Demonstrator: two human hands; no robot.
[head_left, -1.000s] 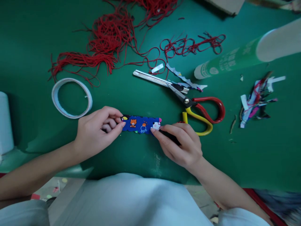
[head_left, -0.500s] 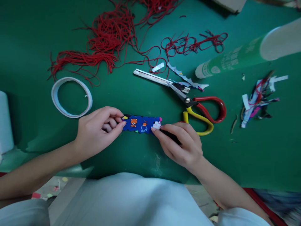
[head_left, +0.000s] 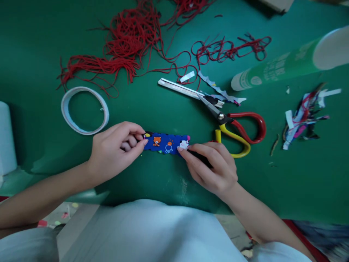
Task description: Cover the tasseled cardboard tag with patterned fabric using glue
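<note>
A small strip of blue printed fabric, with an orange bear, a paw-like figure and a white animal on it, is stretched level between my hands over the green table. My left hand pinches its left end between thumb and forefinger. At the other end, my right hand grips the strip near the white animal. The strip's long edges look scalloped. Just beyond my right hand lie scissors with one red and one yellow handle, their blades over a white snap-off cutter.
Tangled red cords spread across the back of the table. A roll of white tape lies at left. A green and white bottle is at right, with fabric scraps nearby.
The whole view has shifted slightly, so the table items appear a little further right. Both hands keep the same hold on the fabric strip.
</note>
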